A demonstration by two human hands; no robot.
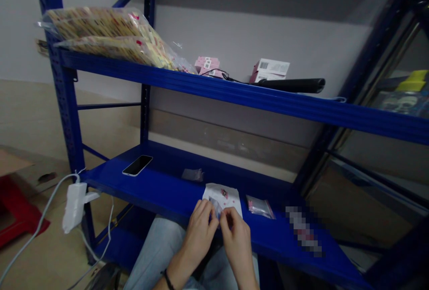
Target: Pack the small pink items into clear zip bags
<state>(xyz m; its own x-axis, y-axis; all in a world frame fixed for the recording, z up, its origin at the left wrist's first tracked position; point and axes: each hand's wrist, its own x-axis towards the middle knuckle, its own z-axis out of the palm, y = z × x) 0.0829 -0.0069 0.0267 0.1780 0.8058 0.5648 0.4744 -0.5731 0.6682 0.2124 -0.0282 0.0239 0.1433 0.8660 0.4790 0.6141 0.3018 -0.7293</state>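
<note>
Our left hand [202, 224] and right hand [236, 233] both pinch a small clear plastic bag [216, 208] near the front edge of the blue shelf [164, 191], over a white printed sheet [228, 198]; we should grip lightly, keeping it flat.

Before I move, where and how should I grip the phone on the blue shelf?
Pinch the phone across its long edges, near the middle, probably with the left hand, the nearer one, once off the small bag. Come in from the open front, below the upper shelf. It lies flat, screen up, so the thin sides look like the best hold.
</note>
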